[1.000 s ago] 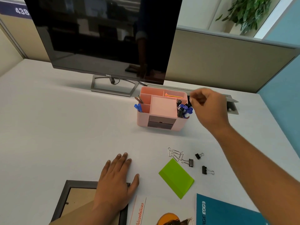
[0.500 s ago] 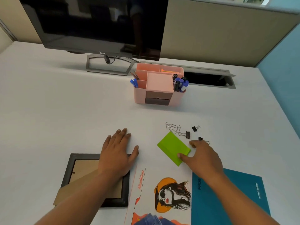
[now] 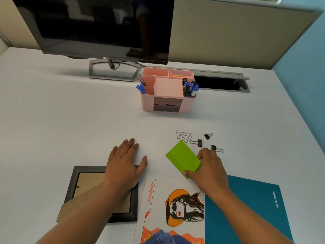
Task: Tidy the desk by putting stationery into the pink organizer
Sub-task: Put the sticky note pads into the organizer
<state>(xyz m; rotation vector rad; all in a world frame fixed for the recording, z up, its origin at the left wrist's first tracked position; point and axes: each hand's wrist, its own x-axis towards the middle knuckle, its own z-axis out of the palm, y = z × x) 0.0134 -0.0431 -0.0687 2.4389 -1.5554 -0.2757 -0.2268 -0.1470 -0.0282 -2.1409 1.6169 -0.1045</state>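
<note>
The pink organizer (image 3: 168,92) stands at the desk's middle back, with blue pens and markers in its side slots. A green sticky-note pad (image 3: 182,158) lies in front of it. My right hand (image 3: 208,170) grips the pad's near right corner between thumb and fingers, tilting it slightly. Several silver paper clips (image 3: 183,136) and three black binder clips (image 3: 199,143) lie just beyond the pad. My left hand (image 3: 124,164) rests flat on the desk, fingers spread, its heel on a picture frame.
A black picture frame (image 3: 73,184) lies at the near left. A printed magazine (image 3: 172,206) and a teal notebook (image 3: 251,213) lie near me. The monitor (image 3: 98,27) stands at the back, beside an open cable hatch (image 3: 221,83).
My right hand came down from the organizer to the green pad and closed on its corner. The view tilted down. The left hand stayed put.
</note>
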